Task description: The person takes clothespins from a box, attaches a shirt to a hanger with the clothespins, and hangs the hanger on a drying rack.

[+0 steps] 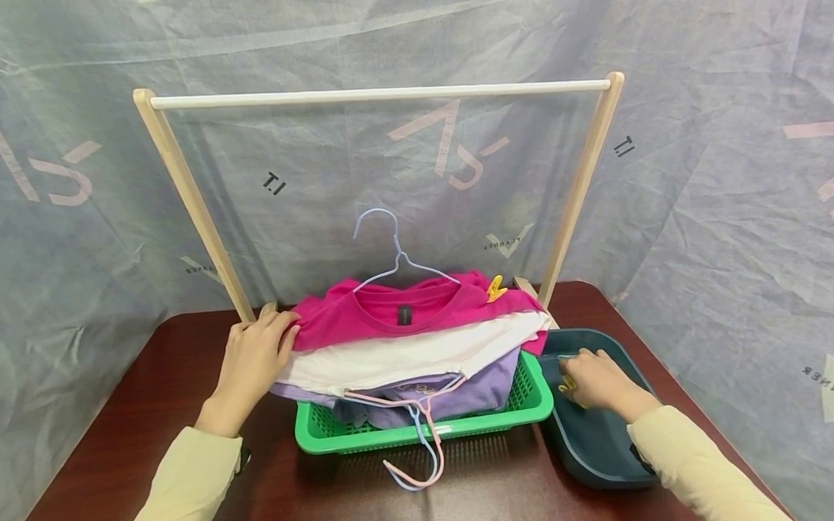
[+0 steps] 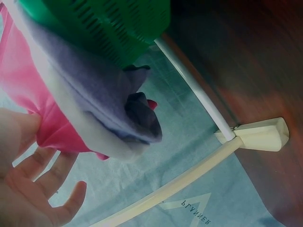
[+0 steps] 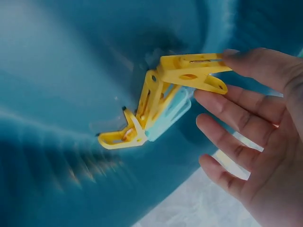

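Observation:
My left hand (image 1: 253, 360) pinches the left shoulder end of a magenta T-shirt (image 1: 336, 321), which lies on top of the pile with a light blue hanger (image 1: 399, 253) in its neck. A yellow clothespin (image 1: 496, 289) grips that shirt's right shoulder. Below are a white garment (image 1: 379, 361) and a purple garment (image 1: 483, 388) over a green basket (image 1: 533, 411). Inside a dark blue tray (image 1: 582, 458), my right hand (image 1: 603, 380) pinches a yellow clothespin (image 3: 191, 73) between thumb and fingers. More yellow clothespins (image 3: 122, 137) and a light teal clothespin (image 3: 169, 113) lie just beyond it.
Behind the basket stands a rack with a white bar (image 1: 380, 95) and wooden posts (image 1: 583, 186). A pink hanger (image 1: 433, 428) and another blue hanger (image 1: 417, 425) hook over the basket's front rim. A grey printed cloth (image 1: 733, 242) hangs behind the brown table (image 1: 259, 481).

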The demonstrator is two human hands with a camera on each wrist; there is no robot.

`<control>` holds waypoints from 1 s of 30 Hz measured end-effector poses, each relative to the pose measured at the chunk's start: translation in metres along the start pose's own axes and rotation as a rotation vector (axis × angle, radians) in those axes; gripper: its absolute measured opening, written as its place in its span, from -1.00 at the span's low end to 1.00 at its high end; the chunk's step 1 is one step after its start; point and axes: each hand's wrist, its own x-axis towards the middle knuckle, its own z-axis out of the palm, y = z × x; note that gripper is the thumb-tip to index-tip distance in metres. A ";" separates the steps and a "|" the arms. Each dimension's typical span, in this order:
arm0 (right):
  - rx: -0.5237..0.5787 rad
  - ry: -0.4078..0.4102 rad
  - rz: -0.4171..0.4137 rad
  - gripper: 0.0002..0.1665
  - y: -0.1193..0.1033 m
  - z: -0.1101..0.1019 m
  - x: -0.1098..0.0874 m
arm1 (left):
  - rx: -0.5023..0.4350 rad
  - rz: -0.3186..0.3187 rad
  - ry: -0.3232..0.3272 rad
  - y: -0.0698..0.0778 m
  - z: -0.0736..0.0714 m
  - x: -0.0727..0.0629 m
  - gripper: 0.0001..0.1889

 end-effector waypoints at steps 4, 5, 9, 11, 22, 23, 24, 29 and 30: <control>-0.010 0.031 0.004 -0.73 0.003 -0.007 -0.001 | -0.002 -0.002 -0.004 0.000 0.000 0.000 -0.85; -0.012 0.041 0.004 -0.70 0.004 -0.008 -0.001 | -0.002 -0.002 -0.004 0.000 0.000 0.000 -0.85; -0.023 0.087 0.007 -0.67 0.008 -0.016 0.000 | -0.003 -0.003 -0.005 0.001 -0.001 0.001 -0.85; -0.024 0.108 0.007 -0.68 0.010 -0.020 0.000 | -0.003 -0.006 -0.006 0.001 -0.001 0.001 -0.85; 0.014 0.205 0.034 -0.65 0.018 -0.051 0.000 | -0.002 -0.010 -0.009 0.000 -0.001 0.000 -0.85; 0.017 0.217 0.035 -0.66 0.019 -0.054 0.000 | -0.002 -0.010 -0.008 0.000 -0.001 0.000 -0.85; 0.021 0.230 0.033 -0.67 0.019 -0.057 0.000 | -0.003 -0.009 -0.008 0.000 -0.001 0.000 -0.85; 0.018 0.313 0.003 -0.65 0.019 -0.069 0.003 | -0.006 -0.006 -0.010 -0.001 0.000 0.000 -0.85; 0.013 0.332 -0.006 -0.64 0.018 -0.070 0.004 | -0.007 -0.007 -0.011 -0.001 0.000 0.000 -0.84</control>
